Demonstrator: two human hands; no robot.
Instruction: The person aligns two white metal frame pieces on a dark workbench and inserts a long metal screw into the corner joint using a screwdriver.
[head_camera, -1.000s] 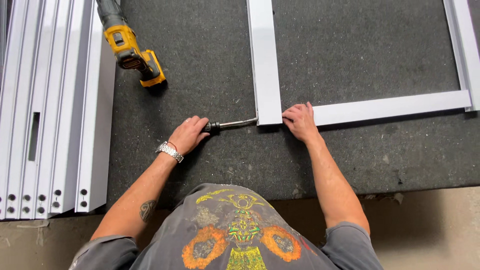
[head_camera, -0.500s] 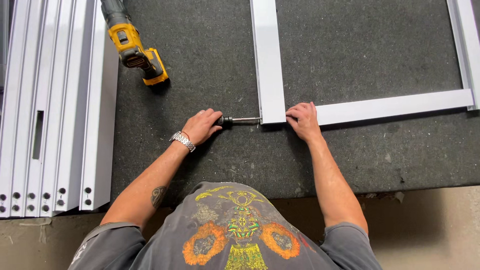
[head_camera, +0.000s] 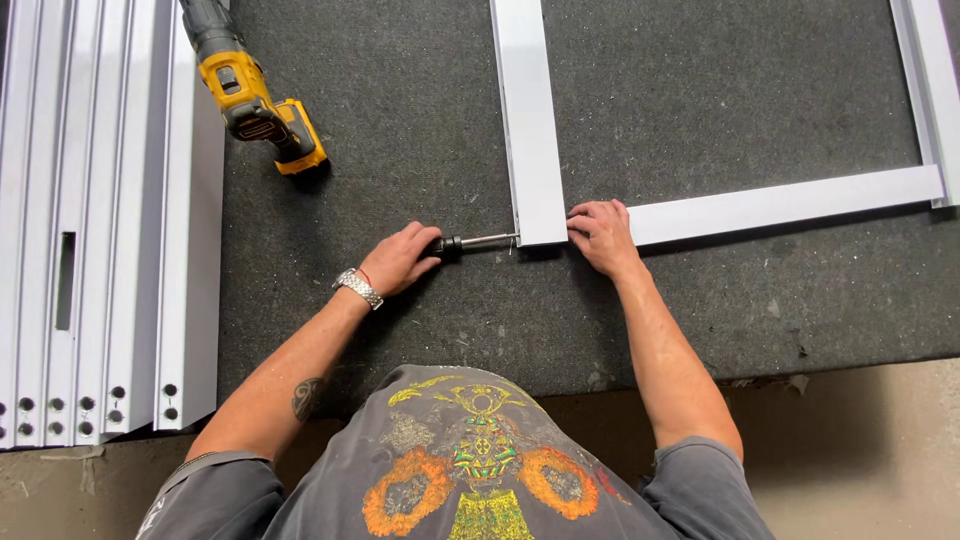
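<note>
A worker bends over a dark felt-topped bench (head_camera: 420, 150), the left hand (head_camera: 398, 260) wrapped around the black handle of a screwdriver (head_camera: 470, 243) — fingers curled shut on the grip, its shaft running level from the fingertips to the corner of a white frame (head_camera: 530, 130). The right hand (head_camera: 600, 235) lies on that corner, fingers close together and pressed flat where the upright rail meets the cross rail (head_camera: 790, 200), steadying the joint just beyond the driver's tip. By the look of it the frame is already laid out square, its far corner closed at the right edge — this near corner is the one being fastened by hand, and whether the screw is seated cannot be told. A yellow drill (head_camera: 255, 100) lies idle well beyond the left-hand fingers. Further left, a stack of white profiles (head_camera: 100, 220) waits, apparently unassembled.
</note>
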